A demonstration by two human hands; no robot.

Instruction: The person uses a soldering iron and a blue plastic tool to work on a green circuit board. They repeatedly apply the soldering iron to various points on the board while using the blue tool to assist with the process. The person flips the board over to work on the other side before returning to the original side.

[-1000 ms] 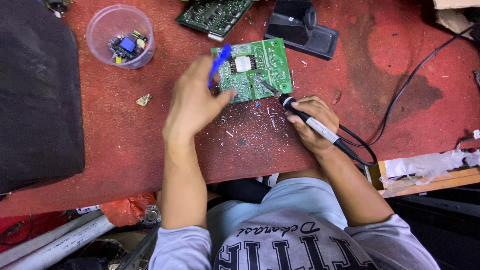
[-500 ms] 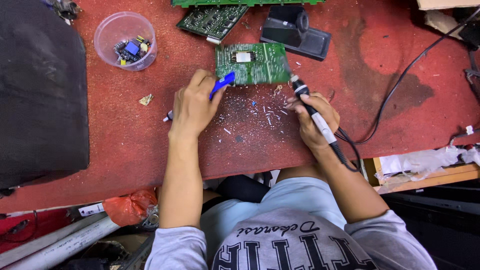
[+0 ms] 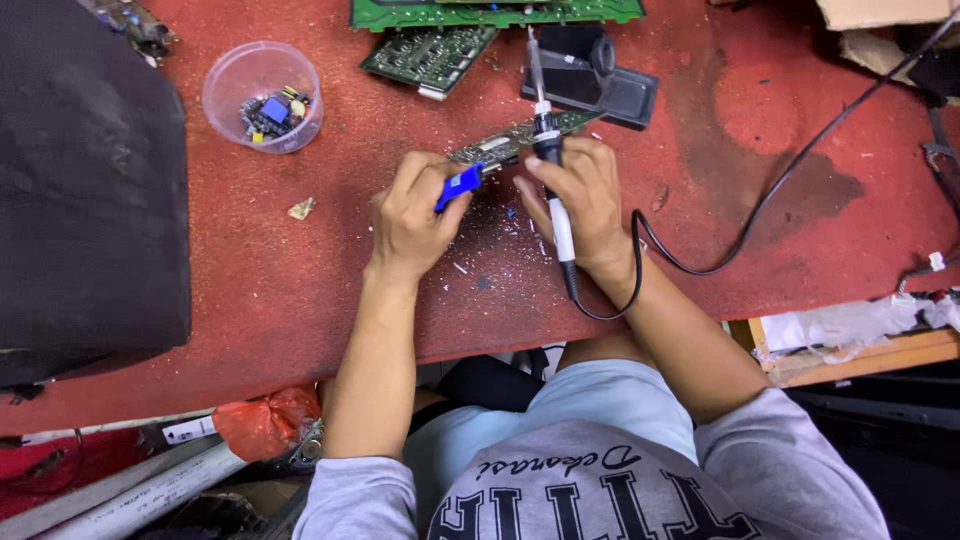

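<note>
We held our left hand (image 3: 412, 222) closed around a blue-handled tool (image 3: 462, 183), its grip tight. Our right hand (image 3: 582, 205) gripped a black-and-white soldering iron (image 3: 552, 175), tip pointing far. Between both hands a small green circuit board (image 3: 520, 137) stood tilted on edge above the red bench (image 3: 300, 290). Farther left sat a clear plastic cup (image 3: 262, 95) of parts.
</note>
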